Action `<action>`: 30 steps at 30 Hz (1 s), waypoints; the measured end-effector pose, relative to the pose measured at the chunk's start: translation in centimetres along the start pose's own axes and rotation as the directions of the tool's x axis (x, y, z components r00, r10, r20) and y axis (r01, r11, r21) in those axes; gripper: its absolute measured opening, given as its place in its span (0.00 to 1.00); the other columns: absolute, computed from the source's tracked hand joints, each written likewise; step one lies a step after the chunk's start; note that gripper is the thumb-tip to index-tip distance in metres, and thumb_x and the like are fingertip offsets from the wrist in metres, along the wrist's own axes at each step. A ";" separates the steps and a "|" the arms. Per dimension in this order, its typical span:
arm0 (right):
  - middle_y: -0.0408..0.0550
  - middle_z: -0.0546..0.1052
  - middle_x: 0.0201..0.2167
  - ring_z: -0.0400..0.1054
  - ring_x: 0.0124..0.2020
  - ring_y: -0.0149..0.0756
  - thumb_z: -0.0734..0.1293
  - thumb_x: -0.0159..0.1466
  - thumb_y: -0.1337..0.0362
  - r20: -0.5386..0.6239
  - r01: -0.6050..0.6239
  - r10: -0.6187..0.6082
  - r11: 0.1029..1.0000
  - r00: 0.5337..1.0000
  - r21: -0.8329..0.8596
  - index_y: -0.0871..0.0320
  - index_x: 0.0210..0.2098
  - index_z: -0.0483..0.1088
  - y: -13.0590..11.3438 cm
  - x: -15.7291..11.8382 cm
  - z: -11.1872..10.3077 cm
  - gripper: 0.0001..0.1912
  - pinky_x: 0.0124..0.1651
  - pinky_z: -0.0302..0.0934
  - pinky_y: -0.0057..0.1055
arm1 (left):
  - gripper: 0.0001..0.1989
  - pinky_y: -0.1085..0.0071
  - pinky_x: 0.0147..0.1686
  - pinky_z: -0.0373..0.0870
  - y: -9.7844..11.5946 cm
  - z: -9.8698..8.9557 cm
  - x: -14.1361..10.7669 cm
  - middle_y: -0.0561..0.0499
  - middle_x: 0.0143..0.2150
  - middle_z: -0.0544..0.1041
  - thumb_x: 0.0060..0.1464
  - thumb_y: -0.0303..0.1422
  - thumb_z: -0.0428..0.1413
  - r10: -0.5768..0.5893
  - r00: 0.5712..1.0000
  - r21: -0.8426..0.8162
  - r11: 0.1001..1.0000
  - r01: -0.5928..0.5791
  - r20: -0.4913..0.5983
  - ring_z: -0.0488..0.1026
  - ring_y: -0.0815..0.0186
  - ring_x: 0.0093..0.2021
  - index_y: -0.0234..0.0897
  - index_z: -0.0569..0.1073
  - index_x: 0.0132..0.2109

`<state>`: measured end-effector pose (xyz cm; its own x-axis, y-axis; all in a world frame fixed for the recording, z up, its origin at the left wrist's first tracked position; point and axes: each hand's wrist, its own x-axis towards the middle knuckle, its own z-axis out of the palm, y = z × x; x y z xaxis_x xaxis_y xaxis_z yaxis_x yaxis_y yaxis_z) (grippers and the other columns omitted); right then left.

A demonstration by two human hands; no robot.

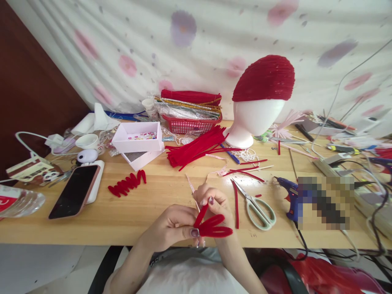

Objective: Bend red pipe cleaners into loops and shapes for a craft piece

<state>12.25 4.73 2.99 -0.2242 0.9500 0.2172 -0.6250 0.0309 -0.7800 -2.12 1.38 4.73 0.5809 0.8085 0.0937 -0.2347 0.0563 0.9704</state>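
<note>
Near the table's front edge, my left hand (171, 228) pinches the base of a red looped piece (216, 226), made of fuzzy stems, between thumb and fingers. The loops point to the right. My right hand (216, 202) grips an upper strand of the same piece with thumb and fingertips. Left of my hands lies a zigzag row of red loops (127, 183). Green-handled scissors (260, 210) rest to the right, beside a straight red stem (236, 204). A bundle of red stems (197, 148) lies behind my hands.
Farther back are a white mannequin head (249, 116) with a red covering, a red basket (191, 124) and a white box (137, 143). At left lies a phone (75, 192); at right, a blue glue gun (292, 196) with cables.
</note>
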 end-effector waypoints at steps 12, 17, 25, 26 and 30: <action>0.45 0.66 0.24 0.60 0.28 0.36 0.72 0.60 0.52 0.279 -0.024 0.070 0.986 0.958 -0.163 0.50 0.31 0.82 -0.5 -0.1 -0.9 0.10 0.31 0.53 0.34 | 0.22 0.71 0.26 0.68 -1.1 0.3 0.1 0.47 0.21 0.76 0.54 0.48 0.59 -0.014 0.996 -0.138 0.990 0.002 -0.087 0.71 0.66 0.23 0.32 0.79 0.25; 0.45 0.65 0.20 0.58 0.26 0.37 0.72 0.59 0.50 0.240 0.047 -0.008 0.986 0.971 -0.157 0.49 0.25 0.81 -0.5 0.2 -0.6 0.13 0.32 0.54 0.36 | 0.22 0.72 0.26 0.68 -0.5 0.4 0.3 0.46 0.23 0.76 0.55 0.47 0.59 -0.033 0.997 -0.099 0.995 0.025 -0.073 0.72 0.66 0.25 0.32 0.80 0.25; 0.43 0.65 0.25 0.59 0.28 0.33 0.70 0.61 0.49 -0.059 0.004 -0.013 0.989 0.998 -0.150 0.53 0.28 0.79 -2.9 1.9 -2.6 0.15 0.33 0.56 0.32 | 0.20 0.74 0.27 0.67 0.4 -0.8 -0.9 0.48 0.27 0.76 0.60 0.43 0.55 0.081 0.971 0.124 0.991 -0.054 -0.223 0.71 0.68 0.25 0.33 0.80 0.29; 0.45 0.68 0.27 0.61 0.30 0.35 0.70 0.61 0.48 -0.001 -0.075 0.076 0.979 0.997 -0.190 0.55 0.30 0.79 -3.1 1.8 -2.6 0.16 0.36 0.57 0.34 | 0.19 0.74 0.28 0.67 0.6 -1.0 -1.1 0.48 0.28 0.76 0.61 0.42 0.54 0.095 0.967 0.199 0.979 -0.047 -0.236 0.71 0.68 0.27 0.33 0.80 0.31; 0.47 0.72 0.33 0.65 0.34 0.36 0.73 0.58 0.49 0.124 -0.300 0.332 0.928 0.935 -0.222 0.56 0.32 0.77 -3.0 1.3 -1.4 0.16 0.39 0.59 0.32 | 0.18 0.74 0.33 0.67 1.1 -1.3 -1.5 0.48 0.29 0.75 0.64 0.39 0.51 0.100 0.982 0.430 0.903 -0.022 -0.160 0.73 0.66 0.31 0.35 0.80 0.34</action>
<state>14.90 6.31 4.75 -0.5098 0.8601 0.0163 -0.3465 -0.1880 -0.9190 -4.31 0.96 5.40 0.4219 0.8935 0.1537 0.1106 -0.2190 0.9694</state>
